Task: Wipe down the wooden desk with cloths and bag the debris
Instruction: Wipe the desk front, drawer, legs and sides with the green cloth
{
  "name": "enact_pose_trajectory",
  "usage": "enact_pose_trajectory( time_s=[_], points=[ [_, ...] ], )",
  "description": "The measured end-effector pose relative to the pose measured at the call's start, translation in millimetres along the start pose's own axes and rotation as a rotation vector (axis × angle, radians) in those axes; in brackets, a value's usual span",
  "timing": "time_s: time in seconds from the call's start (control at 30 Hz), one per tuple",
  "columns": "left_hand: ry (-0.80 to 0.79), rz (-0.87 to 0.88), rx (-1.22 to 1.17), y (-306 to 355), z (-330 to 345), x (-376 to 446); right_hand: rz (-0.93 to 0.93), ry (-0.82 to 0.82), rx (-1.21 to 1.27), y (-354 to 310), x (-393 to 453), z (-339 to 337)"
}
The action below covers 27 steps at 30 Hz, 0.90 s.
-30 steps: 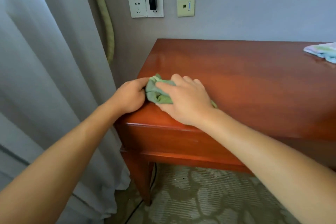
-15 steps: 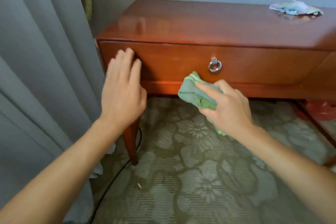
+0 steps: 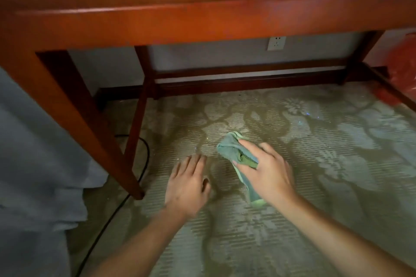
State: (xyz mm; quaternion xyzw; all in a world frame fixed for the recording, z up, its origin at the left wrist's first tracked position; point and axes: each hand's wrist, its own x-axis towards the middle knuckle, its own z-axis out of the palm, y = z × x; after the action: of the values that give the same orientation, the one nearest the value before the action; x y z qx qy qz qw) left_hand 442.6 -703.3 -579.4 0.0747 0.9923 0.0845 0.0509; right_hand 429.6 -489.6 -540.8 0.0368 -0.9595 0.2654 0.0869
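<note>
I am low down, looking under the wooden desk [image 3: 202,20]; its front rail fills the top of the view. My right hand [image 3: 267,171] grips a bunched green cloth [image 3: 234,153] just above the patterned carpet [image 3: 315,164]. My left hand [image 3: 186,184] is beside it, palm down, fingers straight and held together, over the carpet, holding nothing. Whether it touches the carpet I cannot tell. Small pale specks lie on the carpet in front of the hands.
The desk's front left leg [image 3: 94,132] slants down to the left of my left hand. A black cable [image 3: 126,198] runs across the floor past it. A grey curtain [image 3: 33,164] hangs at left. A red plastic bag [image 3: 403,69] sits at far right. A wall socket [image 3: 276,43] shows under the desk.
Both hands have dropped from the desk's top and drawer front to the carpet under it. The view has gone down with them. My right hand has kept hold of the green cloth.
</note>
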Motion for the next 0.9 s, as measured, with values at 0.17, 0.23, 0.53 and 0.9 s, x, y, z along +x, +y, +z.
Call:
enact_pose_trajectory(
  time_s=[0.17, 0.23, 0.53, 0.9],
  points=[
    [-0.027, -0.031, -0.019, -12.3, 58.4, 46.8, 0.044, 0.002, 0.014, 29.9, 30.5, 50.4],
    [-0.018, -0.057, -0.053, -18.4, 76.5, 66.2, 0.031, 0.029, 0.022, 38.8, 44.0, 70.2],
    [-0.114, -0.041, -0.092, -38.6, 149.6, 134.5, 0.053, 0.114, 0.079, 68.6, 94.3, 144.8],
    [-0.35, 0.007, 0.091, -41.2, 104.3, 169.7, -0.024, 0.206, 0.273, 4.6, 139.7, 103.3]
  ],
)
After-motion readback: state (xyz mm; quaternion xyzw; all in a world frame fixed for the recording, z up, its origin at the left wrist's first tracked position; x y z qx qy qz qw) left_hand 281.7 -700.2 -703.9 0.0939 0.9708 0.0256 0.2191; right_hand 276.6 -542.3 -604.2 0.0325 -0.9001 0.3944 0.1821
